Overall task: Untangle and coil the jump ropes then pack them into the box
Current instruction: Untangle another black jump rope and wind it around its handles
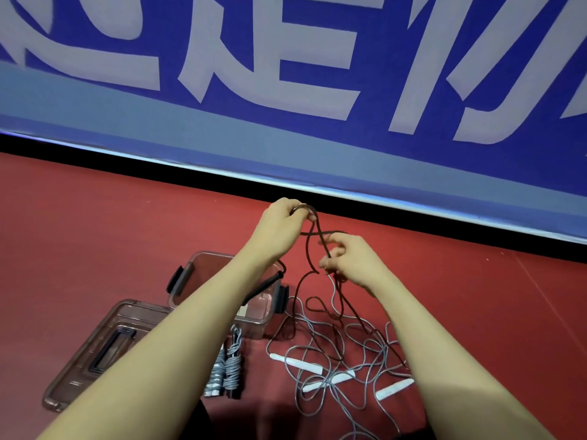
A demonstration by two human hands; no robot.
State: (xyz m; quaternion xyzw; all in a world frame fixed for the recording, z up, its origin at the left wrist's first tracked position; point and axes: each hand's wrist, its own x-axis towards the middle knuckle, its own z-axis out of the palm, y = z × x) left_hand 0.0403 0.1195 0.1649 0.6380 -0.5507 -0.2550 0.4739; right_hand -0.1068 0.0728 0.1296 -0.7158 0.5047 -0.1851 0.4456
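dark rope [313, 246] hangs looped between both hands, the left hand [282, 222] pinching its top, the right hand [347, 262] pinching it lower. grey ropes [333, 350] sprawl tangled on the red floor [95, 223] beside the clear box [254, 319], below a blue banner [286, 58].

box [254, 315] interior hidden behind left forearm, grey rope [349, 417] cut off at bottom edge

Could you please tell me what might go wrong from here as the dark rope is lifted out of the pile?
1. The dark rope crosses itself between the left hand and right hand; pulling may tighten a knot.
2. Its lower part runs through the grey ropes, so lifting could drag them along.
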